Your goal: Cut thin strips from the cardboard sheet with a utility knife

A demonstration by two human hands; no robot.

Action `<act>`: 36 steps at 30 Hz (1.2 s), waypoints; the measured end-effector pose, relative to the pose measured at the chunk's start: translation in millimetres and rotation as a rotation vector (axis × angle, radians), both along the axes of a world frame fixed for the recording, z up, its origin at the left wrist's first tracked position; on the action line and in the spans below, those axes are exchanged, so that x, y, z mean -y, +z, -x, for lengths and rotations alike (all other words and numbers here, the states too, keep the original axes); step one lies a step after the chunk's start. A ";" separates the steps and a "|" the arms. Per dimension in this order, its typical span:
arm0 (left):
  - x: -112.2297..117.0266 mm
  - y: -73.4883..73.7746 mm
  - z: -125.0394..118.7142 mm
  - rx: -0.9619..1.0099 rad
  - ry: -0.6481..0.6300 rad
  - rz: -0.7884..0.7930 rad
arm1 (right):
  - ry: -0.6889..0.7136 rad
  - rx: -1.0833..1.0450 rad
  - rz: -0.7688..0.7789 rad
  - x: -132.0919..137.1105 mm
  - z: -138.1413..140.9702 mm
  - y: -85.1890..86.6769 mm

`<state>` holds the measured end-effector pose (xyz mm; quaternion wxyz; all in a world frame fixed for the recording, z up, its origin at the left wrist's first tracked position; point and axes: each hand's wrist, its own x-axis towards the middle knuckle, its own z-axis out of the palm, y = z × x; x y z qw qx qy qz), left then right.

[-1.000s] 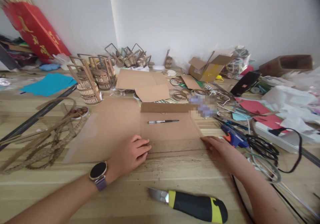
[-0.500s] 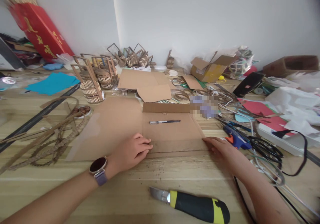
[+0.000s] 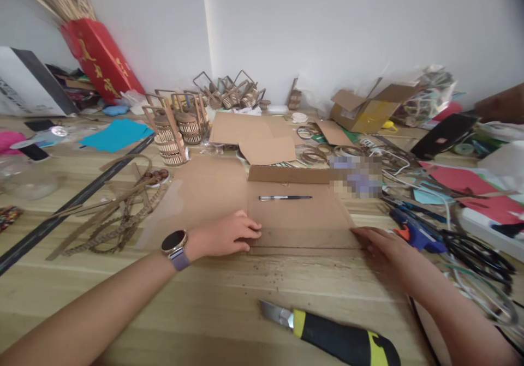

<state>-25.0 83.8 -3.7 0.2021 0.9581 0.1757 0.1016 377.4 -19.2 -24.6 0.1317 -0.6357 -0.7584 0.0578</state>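
Pale grey-white wall is standing behind a cluttered light wooden tabletop; compared with a second ago, the view is swinging left, with more of a white-and-dark upright bag showing far beyond and left of the left hand. Flat brown creased cardboard sheet is lying under the left hand and reaching across to the right hand, keeping its place on the table. Left hand is resting palm-down near the crease, thumb apart from the fingers, not clamping anything; its fingers are looking straighter than before. Right fingertips are touching the sheet's right edge; cannot tell whether they are pinching it. Slim clear-and-black pen is lying on the sheet, beyond and right of the left fingertips. Black-and-yellow utility knife is lying nearer the body, between the hands, untouched. Blue-and-orange glue gun is sitting just beyond the right hand. Probably only head and left fingers are shifting; cardboard work itself is seemingly holding steady.
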 end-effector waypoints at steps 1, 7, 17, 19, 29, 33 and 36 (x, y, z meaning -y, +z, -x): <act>1.9 0.0 -0.4 -0.002 0.004 -0.006 | 0.000 0.001 -0.002 0.2 0.7 0.6; 7.0 2.7 -2.7 -0.035 0.007 -0.047 | -0.012 0.031 0.000 1.9 3.9 1.7; 11.3 0.6 -1.3 -0.050 0.031 -0.030 | -0.031 0.075 -0.011 4.2 7.5 2.9; 11.3 1.2 -1.5 -0.065 0.033 -0.013 | -0.027 0.077 -0.014 4.4 7.2 2.9; 10.8 4.0 -1.4 -0.097 0.045 0.043 | -0.011 0.075 -0.022 3.7 5.0 2.6; 10.3 3.3 -1.4 -0.105 0.043 0.037 | -0.010 0.082 -0.024 3.7 5.0 1.8; 10.9 3.7 -1.6 -0.102 0.040 0.025 | -0.013 0.091 -0.025 3.6 5.0 1.5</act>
